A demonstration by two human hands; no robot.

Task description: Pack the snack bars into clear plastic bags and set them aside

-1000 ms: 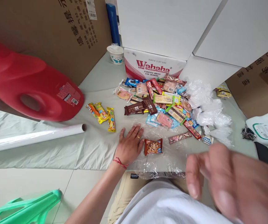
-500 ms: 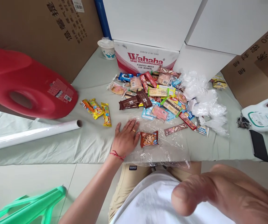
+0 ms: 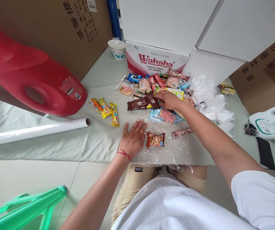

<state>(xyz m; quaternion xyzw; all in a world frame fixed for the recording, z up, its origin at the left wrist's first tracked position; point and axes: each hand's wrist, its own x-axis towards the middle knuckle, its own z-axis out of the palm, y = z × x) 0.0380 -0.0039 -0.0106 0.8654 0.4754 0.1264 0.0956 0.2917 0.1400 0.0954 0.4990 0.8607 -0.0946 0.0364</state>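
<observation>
head view: the left hand [image 3: 134, 140] lies flat, fingers spread, holding nothing, pressing a clear plastic sheet [image 3: 173, 150] on the table [image 3: 99, 143], just beside a cookie packet [image 3: 155, 140] lying on the sheet. the right hand [image 3: 169, 99] reaches into the snack pile [image 3: 161, 92], fingers curled over the packets near a dark chocolate bar [image 3: 153, 100]; whether it grips one i cannot tell.

Head-worn view, steeply down, close
</observation>
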